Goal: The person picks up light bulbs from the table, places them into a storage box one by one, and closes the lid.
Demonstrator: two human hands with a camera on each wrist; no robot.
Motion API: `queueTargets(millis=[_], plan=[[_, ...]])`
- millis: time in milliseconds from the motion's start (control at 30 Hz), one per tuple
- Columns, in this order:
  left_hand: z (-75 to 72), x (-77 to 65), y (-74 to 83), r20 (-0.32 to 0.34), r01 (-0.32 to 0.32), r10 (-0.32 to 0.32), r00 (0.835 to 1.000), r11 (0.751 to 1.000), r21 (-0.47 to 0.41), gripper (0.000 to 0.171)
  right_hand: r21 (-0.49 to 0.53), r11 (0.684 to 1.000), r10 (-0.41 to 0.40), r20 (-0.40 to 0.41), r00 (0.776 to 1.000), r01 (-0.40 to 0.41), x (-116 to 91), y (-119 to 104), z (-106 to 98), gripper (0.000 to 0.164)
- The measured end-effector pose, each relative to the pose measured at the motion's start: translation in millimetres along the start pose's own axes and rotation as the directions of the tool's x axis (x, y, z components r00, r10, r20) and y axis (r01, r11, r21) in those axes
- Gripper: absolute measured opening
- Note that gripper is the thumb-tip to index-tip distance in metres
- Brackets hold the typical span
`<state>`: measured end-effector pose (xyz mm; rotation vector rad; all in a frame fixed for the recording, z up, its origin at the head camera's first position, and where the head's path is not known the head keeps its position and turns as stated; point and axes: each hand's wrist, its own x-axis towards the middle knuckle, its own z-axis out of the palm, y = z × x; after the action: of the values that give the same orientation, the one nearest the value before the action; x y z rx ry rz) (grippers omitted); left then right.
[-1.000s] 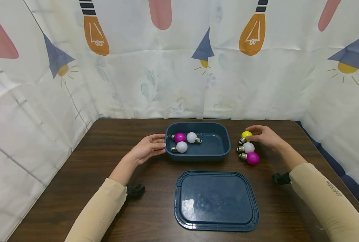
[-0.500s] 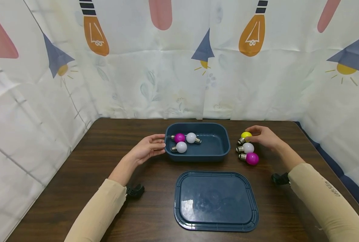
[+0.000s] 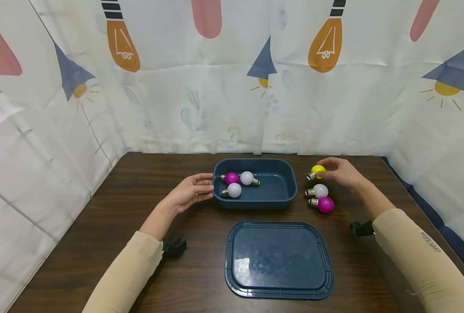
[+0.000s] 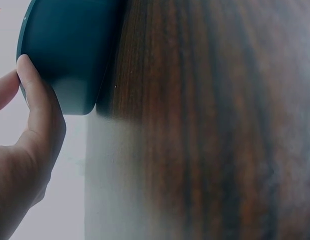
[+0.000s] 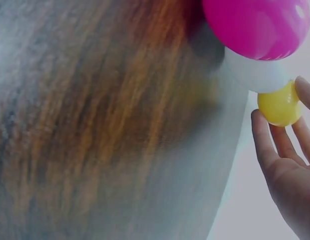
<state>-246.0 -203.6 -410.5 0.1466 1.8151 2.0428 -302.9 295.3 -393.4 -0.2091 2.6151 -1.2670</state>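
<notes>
At the far right of the table, my right hand (image 3: pixel 339 174) pinches a small yellow light bulb (image 3: pixel 317 170) by its round part, its metal screw base pointing to the lower left. In the right wrist view the fingers hold the yellow bulb (image 5: pixel 280 105) from the side and below, with the thumb above. My left hand (image 3: pixel 189 191) touches the left end of a dark blue rectangular box (image 3: pixel 255 204), fingers extended. In the left wrist view the fingertips meet the box (image 4: pixel 69 55) near its rim. Inside the box lie a magenta bulb (image 3: pixel 232 178) and two white bulbs (image 3: pixel 234 190).
A white bulb (image 3: pixel 320 191) and a magenta bulb (image 3: pixel 326 204) lie on the table just in front of my right hand. A flat dark blue lid (image 3: pixel 279 261) lies in front of the box. Patterned white curtain (image 3: pixel 216 108) hangs behind the wooden table (image 3: pixel 169 269).
My right hand has shifted slightly back with the yellow bulb, widening the gap to the white bulb. The left hand and the box have stayed in place.
</notes>
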Motion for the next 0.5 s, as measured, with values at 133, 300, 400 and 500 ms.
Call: queueTargets(millis=[133, 300, 400, 500], plan=[[-0.1, 0.5, -0.1, 0.0, 0.005, -0.005, 1.0, 1.0, 0.0, 0.056, -0.001, 1.0, -0.013, -0.004, 1.0, 0.013, -0.6, -3.6, -1.9, 0.059], [-0.4, 0.9, 0.0, 0.002, 0.006, -0.006, 1.0, 1.0, 0.002, 0.057, -0.001, 1.0, -0.029, -0.001, 1.0, 0.029, -1.1, -9.2, -2.5, 0.06], [-0.4, 1.0, -0.2, 0.001, 0.007, -0.007, 1.0, 1.0, 0.003, 0.057, 0.001, 0.999, -0.04, 0.001, 0.999, 0.04, -0.7, -11.5, -2.5, 0.06], [-0.2, 0.9, -0.2, -0.001, 0.008, -0.008, 1.0, 1.0, 0.001, 0.057, 0.013, 0.999, -0.049, 0.001, 0.999, 0.049, 0.0, -13.0, -2.4, 0.06]])
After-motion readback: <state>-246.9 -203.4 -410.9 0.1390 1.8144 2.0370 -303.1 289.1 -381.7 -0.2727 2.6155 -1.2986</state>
